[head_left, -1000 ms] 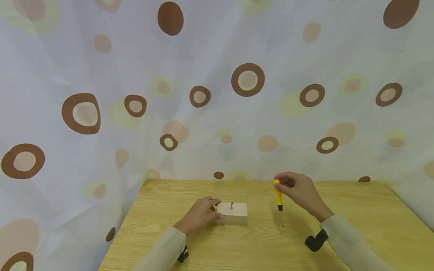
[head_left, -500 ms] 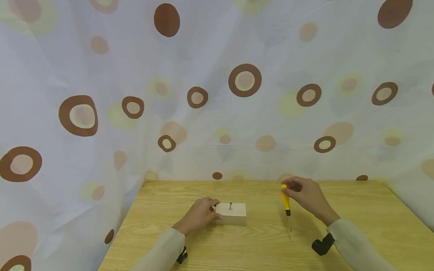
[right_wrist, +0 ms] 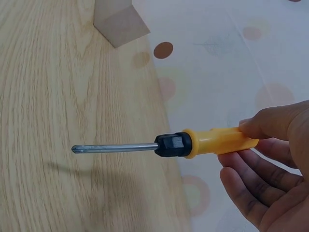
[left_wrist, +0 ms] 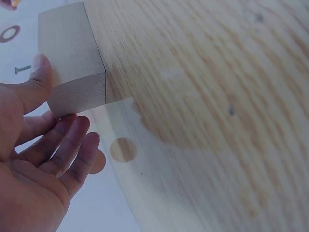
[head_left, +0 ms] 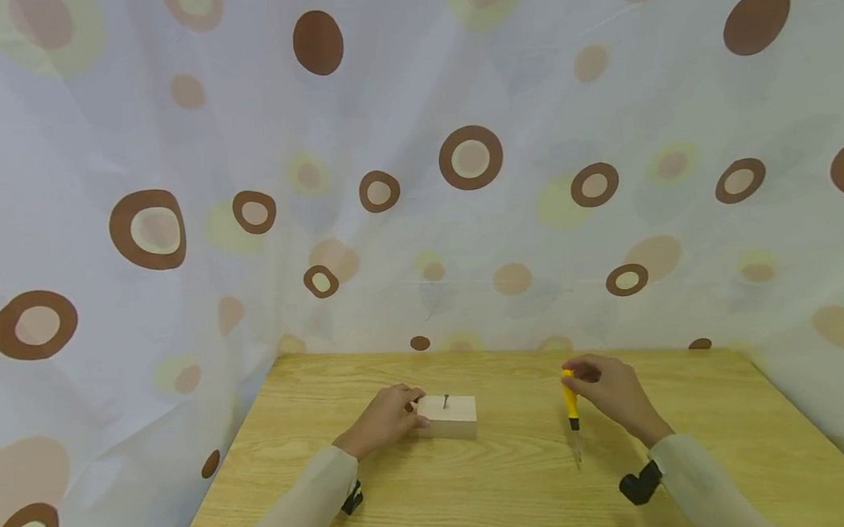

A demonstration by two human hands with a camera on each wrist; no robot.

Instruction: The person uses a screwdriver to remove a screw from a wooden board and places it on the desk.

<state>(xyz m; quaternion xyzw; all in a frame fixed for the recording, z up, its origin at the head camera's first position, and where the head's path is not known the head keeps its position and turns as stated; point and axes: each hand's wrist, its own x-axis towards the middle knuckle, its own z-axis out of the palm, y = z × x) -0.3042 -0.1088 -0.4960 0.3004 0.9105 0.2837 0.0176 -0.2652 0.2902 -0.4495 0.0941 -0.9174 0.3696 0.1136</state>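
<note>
A pale wooden block [head_left: 451, 416] lies on the table, and a screw [head_left: 446, 401] stands up from its top face. My left hand [head_left: 386, 415] grips the block's left end between thumb and fingers; the left wrist view shows the thumb on the block [left_wrist: 72, 53] near the screw [left_wrist: 22, 69]. To the right, my right hand [head_left: 614, 389] pinches the end of a yellow screwdriver handle, holding the screwdriver [head_left: 571, 399] tip down above the table. In the right wrist view the screwdriver [right_wrist: 212, 141] shows a black collar and a bare metal shaft with a cross-shaped tip.
The light wood table [head_left: 501, 492] runs back to a white curtain [head_left: 419, 215] with brown and beige spots, which also rises along both sides. A black wrist camera [head_left: 640, 484] hangs below the right sleeve.
My right hand has moved to the right and nearer to me with the screwdriver, away from the block. The left hand stays on the block; the head view has shifted slightly.
</note>
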